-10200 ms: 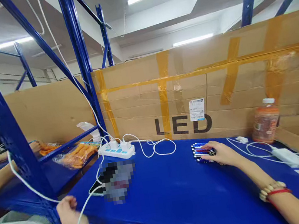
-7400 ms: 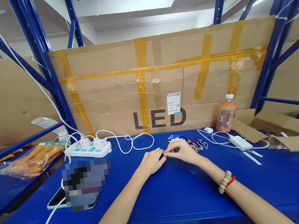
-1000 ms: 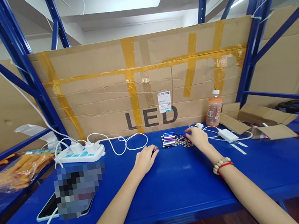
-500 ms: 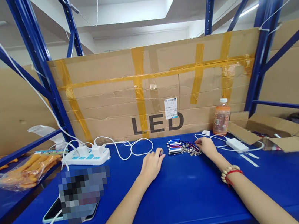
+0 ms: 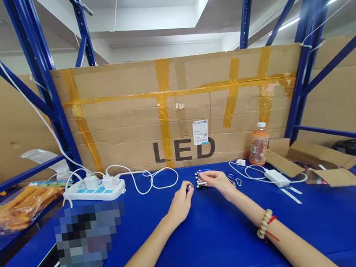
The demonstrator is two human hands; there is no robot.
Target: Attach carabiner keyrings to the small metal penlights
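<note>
- The left hand [image 5: 179,204] is closed, with fingers curled in and thumb pressed near the index finger; at the fingertips it holds a small piece [image 5: 189,187], dark and shiny, too small to tell its exact form.
- The right hand [image 5: 218,182] bends over the tubes [image 5: 201,185], with thumb and index finger brought near together; whether they pinch one tube or only touch it, I cannot tell, because the hand covers this place.
- The tubes are slim, smooth cylinders with a metal-like shine, blue, silver and black; they lie side by side in a short stack on the table [image 5: 220,234], just to the right of the left hand.
- Some clips [image 5: 238,181], loop-shaped and shiny, show beyond the right wrist.
- The table has a smooth blue surface with a soft gloss.
- On the right wrist is a bracelet [image 5: 265,224] of round pale beads, with red cord beside it.
- Behind stands a cardboard wall [image 5: 123,128], creased, with glossy yellow-brown tape [image 5: 163,113] and printed letters "LED".
- To the right are a bottle [image 5: 258,146], clear with white cap, and an open carton [image 5: 324,151].
- To the left is a white power strip [image 5: 86,194].
</note>
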